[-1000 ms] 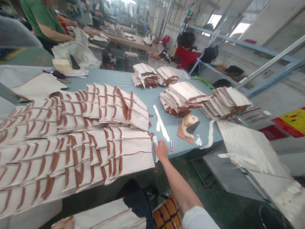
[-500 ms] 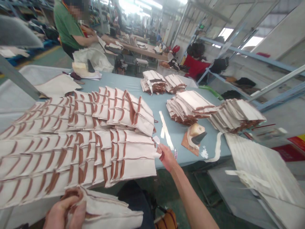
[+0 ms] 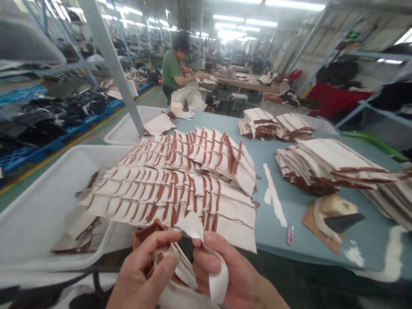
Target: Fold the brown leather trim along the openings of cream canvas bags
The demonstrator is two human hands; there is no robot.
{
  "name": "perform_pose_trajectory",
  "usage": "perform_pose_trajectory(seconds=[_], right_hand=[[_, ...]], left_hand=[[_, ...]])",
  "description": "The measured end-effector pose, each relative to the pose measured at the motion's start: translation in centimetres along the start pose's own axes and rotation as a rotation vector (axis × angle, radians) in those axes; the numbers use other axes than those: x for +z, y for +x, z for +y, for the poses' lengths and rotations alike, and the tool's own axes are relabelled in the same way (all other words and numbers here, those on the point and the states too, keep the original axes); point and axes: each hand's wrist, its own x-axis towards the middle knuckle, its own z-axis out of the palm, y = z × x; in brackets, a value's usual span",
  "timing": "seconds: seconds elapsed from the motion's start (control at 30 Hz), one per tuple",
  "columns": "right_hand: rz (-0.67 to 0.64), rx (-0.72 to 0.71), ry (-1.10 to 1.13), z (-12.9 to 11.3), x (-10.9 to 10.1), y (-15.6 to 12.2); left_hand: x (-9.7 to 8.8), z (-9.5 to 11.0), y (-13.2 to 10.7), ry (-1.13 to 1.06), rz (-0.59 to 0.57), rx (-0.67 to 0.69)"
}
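Note:
At the lower middle, my left hand (image 3: pixel 144 270) is closed on a cream fabric piece with brown edges (image 3: pixel 180 295), its open brown end facing up. My right hand (image 3: pixel 236 268) pinches a white strip (image 3: pixel 219 281) that curls over the fingers. The strip's upper end (image 3: pixel 190 224) sits against the piece's edge between both hands; whether it is attached I cannot tell. Just beyond lie overlapping rows of similar cream pieces (image 3: pixel 236 210) with brown edges.
On the blue-green table (image 3: pixel 254 150) are stacked pieces (image 3: pixel 334 161), loose white strips (image 3: pixel 273 195), pink snips (image 3: pixel 290 235) and a tape roll with a black part (image 3: pixel 336 208). A white bin (image 3: pixel 41 214) stands left. Farther back is a co-worker in green (image 3: pixel 170 68).
My right hand has come from the table's near edge to my left hand, bringing the white strip. The fabric piece is raised between them. The view has swung left.

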Motion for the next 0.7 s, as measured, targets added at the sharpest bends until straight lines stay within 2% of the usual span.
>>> perform_pose_trajectory(seconds=[0.1, 0.17, 0.23, 0.33, 0.4, 0.47, 0.6, 0.67, 0.7], right_hand=[[0.018, -0.016, -0.195, 1.7, 1.2, 0.7], [0.116, -0.127, -0.454, 2.3, 1.4, 1.0], [0.173, -0.309, -0.840, 2.3, 1.5, 1.1], [0.098, -0.660, -1.402, 1.9, 1.8, 1.5], [0.019, -0.881, -1.616, 1.6, 2.2, 1.9], [-0.039, -1.010, -1.722, 1.5, 2.7, 2.5], [-0.102, -0.993, -1.787, 1.6, 3.2, 3.1], [-0.095, -0.917, -1.720, 1.9, 3.3, 3.1], [-0.066, -0.834, -1.642, 2.0, 3.3, 3.1]], left_hand=[[-1.4, 0.2, -0.7, -0.028, 0.016, -0.036], [-2.1, 0.3, -1.1, -0.034, 0.041, -0.071], [-2.8, 0.2, -1.6, -0.075, 0.057, -0.106], [-3.7, -0.2, -2.2, -0.160, 0.070, -0.117], [-4.4, -0.8, -2.2, -0.187, 0.083, -0.102], [-5.2, -1.6, -1.9, -0.182, 0.066, -0.069], [-6.8, -3.2, -1.2, -0.124, 0.007, 0.074], [-7.1, -3.2, -1.1, -0.100, 0.037, 0.100], [-7.2, -3.0, -1.1, -0.097, 0.061, 0.097]])
